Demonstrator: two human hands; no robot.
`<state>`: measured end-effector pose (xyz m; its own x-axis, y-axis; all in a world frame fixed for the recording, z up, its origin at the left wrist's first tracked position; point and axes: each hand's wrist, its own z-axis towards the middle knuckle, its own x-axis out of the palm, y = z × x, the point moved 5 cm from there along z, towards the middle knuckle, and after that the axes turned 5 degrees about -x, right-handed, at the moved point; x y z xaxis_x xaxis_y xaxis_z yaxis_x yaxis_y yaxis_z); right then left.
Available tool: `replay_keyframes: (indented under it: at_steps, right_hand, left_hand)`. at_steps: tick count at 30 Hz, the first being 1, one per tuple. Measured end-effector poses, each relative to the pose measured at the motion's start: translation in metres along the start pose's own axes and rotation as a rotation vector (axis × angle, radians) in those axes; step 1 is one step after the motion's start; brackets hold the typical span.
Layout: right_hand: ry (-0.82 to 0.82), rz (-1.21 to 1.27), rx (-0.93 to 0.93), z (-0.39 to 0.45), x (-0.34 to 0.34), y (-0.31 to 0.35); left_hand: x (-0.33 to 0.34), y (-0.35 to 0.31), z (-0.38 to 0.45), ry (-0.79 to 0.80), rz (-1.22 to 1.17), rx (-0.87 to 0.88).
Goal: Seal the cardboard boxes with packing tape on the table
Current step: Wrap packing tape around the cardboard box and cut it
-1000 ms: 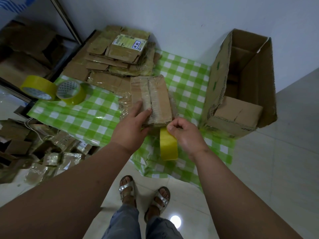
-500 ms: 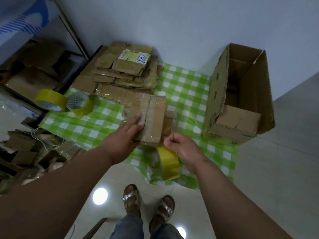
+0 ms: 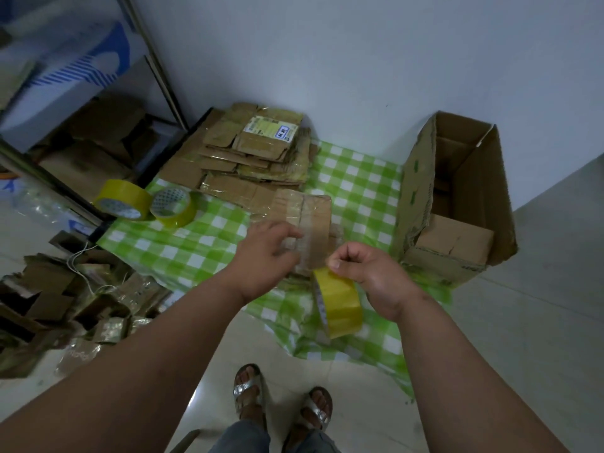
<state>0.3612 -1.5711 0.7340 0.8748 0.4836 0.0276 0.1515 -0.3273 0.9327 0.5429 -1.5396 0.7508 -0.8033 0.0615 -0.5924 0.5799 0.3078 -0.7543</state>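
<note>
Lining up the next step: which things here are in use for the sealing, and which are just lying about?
In use: small box; tape roll; left hand; right hand.
Lying about: two spare rolls; flattened cardboard stack; big open carton.

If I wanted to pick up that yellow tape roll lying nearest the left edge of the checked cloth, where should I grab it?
Probably best from above, across its curved outer band. The tape roll lies tilted, its open core facing down-left towards the table edge, so fingers and thumb could straddle its width. Come from the left: a second roll sits close against its right side, leaving little room there.
</note>
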Motion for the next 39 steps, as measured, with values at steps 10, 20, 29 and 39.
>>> replay_keyframes:
  at_steps: [10, 20, 29, 39]
  right_hand:
    - [-0.060, -0.043, -0.101, -0.009, 0.008, 0.035]
    - [-0.200, -0.126, -0.144, -0.019, 0.007, 0.042]
    - [0.097, -0.042, -0.085, -0.027, -0.003, 0.034]
    - [0.044, -0.364, -0.193, -0.018, -0.012, 0.059]
  left_hand:
    - [-0.001, -0.036, -0.010, 0.197, -0.184, -0.048]
    - [-0.010, -0.049, -0.011, 0.081, -0.258, -0.086]
    - [-0.018, -0.023, -0.009, 0.003, -0.734, -0.300]
    - [-0.027, -0.004, -0.011, -0.213, -0.820, -0.350]
